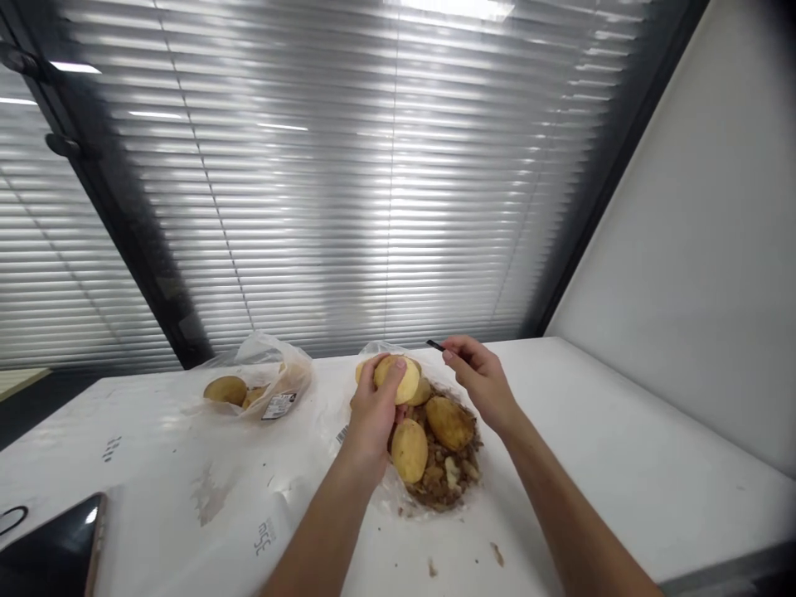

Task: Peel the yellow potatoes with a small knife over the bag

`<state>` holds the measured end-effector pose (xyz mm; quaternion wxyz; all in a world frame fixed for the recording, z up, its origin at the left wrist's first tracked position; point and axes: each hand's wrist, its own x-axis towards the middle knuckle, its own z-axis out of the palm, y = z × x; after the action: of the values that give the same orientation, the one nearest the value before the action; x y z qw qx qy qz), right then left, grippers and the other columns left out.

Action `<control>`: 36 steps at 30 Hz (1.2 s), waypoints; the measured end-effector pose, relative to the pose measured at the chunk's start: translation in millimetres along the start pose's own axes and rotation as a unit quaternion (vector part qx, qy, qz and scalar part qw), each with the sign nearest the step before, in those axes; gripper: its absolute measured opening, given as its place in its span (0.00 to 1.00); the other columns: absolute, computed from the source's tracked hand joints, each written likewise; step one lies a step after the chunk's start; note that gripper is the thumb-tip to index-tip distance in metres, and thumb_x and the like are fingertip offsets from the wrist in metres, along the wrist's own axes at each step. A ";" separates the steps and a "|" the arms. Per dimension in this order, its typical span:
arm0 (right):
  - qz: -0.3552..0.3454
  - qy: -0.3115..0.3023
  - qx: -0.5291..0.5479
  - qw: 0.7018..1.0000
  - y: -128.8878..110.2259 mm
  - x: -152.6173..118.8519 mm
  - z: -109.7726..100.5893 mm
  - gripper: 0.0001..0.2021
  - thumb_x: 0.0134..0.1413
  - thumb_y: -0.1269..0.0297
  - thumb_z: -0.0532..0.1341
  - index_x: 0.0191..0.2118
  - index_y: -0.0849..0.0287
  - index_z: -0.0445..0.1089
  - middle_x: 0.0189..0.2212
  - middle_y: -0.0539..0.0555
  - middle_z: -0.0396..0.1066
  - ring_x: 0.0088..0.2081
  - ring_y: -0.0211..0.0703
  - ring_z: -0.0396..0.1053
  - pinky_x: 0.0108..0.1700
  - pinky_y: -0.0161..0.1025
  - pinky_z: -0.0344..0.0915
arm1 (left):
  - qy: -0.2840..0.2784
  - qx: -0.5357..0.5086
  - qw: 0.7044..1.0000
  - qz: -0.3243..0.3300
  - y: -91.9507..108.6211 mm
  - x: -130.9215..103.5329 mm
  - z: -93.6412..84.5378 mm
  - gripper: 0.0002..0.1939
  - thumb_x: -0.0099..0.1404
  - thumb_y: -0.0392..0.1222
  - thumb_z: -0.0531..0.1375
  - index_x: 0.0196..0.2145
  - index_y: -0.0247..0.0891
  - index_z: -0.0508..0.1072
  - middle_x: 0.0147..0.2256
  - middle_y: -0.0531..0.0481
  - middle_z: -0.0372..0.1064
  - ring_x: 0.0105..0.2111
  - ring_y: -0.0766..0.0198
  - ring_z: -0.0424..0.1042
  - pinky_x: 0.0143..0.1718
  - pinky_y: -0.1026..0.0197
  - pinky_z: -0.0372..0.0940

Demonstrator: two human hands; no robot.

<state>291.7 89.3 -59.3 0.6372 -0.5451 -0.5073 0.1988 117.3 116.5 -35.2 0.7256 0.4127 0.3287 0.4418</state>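
A partly peeled potato is held in my left hand, its pale flesh facing right. In my right hand is a small dark tool, pinched between thumb and fingers, a short way right of the potato and not touching it. Beneath my hands lies a clear plastic bag with a heap of brown peelings. On the heap rest a peeled-looking yellow potato and a browner potato; other potatoes are partly hidden behind my left hand.
Farther left on the white table, a plastic bag holds unpeeled potatoes. A dark-screened device lies at the lower left. Loose scraps dot the near table. Window blinds stand behind, a wall at right.
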 end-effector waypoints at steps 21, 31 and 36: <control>0.053 -0.093 0.138 0.985 23.7 -19.6 -7.0 0.13 0.50 0.57 0.70 0.33 0.61 0.71 0.22 0.43 0.61 0.21 0.28 0.53 0.23 0.29 0.47 | -0.060 -0.067 0.994 -0.064 -21.4 -2.0 -11.4 0.21 0.57 0.56 0.66 0.38 0.40 0.65 0.27 0.57 0.63 0.20 0.70 0.59 0.17 0.68 0.50; 0.010 -0.089 0.074 0.993 9.6 -21.6 -8.9 0.09 0.52 0.58 0.69 0.31 0.58 0.74 0.24 0.48 0.68 0.26 0.34 0.62 0.28 0.31 0.60 | -0.026 -0.020 0.999 -0.010 -21.3 -5.7 -4.8 0.21 0.57 0.54 0.67 0.42 0.39 0.71 0.31 0.54 0.65 0.25 0.70 0.61 0.20 0.70 0.56; -0.021 -0.086 0.026 0.996 0.4 -33.0 -5.0 0.05 0.54 0.61 0.68 0.34 0.56 0.77 0.29 0.50 0.74 0.31 0.38 0.70 0.33 0.32 0.67 | -0.010 -0.022 1.000 -0.012 -18.7 -5.4 -3.9 0.19 0.57 0.51 0.67 0.40 0.39 0.68 0.33 0.53 0.68 0.26 0.67 0.66 0.20 0.67 0.61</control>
<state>282.7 60.3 -73.3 0.6090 -0.4986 -0.5663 0.2446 118.8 107.7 -52.9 0.7429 0.3971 0.3162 0.4364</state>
